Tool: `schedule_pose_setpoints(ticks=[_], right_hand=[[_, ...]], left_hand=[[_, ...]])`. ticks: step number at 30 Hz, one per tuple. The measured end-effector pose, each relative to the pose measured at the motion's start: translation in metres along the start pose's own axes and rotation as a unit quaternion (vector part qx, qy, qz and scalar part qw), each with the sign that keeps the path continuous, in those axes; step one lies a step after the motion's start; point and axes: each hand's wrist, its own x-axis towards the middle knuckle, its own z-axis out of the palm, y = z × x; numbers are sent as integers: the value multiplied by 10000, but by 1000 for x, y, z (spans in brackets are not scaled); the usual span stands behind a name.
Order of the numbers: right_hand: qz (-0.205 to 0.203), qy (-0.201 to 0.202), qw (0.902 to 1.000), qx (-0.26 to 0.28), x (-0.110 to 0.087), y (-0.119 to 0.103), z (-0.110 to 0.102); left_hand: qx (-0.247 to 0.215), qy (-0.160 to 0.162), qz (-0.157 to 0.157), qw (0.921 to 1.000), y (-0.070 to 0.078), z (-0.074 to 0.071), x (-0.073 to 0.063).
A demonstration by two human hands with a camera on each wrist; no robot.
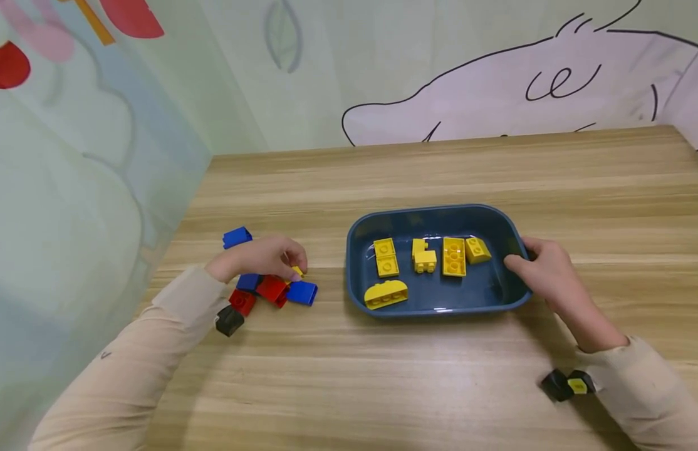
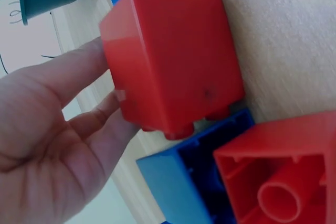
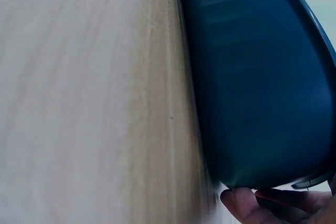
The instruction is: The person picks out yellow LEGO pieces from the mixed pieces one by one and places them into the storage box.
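Note:
My left hand [image 1: 264, 257] reaches over a small group of toy bricks, its thumb and fingertips at a small yellow brick [image 1: 297, 271], mostly covered by the fingers. In the left wrist view a red brick [image 2: 178, 56] hides those fingertips. Close beside the hand lie a red brick [image 1: 272, 289] and a blue brick [image 1: 302, 293]. My right hand [image 1: 543, 266] grips the right end of a dark blue tray [image 1: 433, 307], thumb over the rim inside and fingers outside. The right wrist view shows fingers [image 3: 247, 203] against the tray's outer wall.
Several yellow bricks [image 1: 453, 257] lie spread in the tray, one of them an arched yellow brick [image 1: 386, 294] at its front left. Another blue brick [image 1: 237, 237] lies behind the left wrist. The wooden table [image 1: 383, 382] meets a painted wall [image 1: 304, 94] at the back.

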Motion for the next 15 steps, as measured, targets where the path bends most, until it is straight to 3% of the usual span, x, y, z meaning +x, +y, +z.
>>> schedule_pose_setpoints(ticks=[9,15], right_hand=[[7,-47,10000,11,0,0,0],[16,-20,10000,-5,0,1,0]], left_hand=[[-291,-84,-71,9995,-2,-3,1],[144,144,5,9998,0,0,2]])
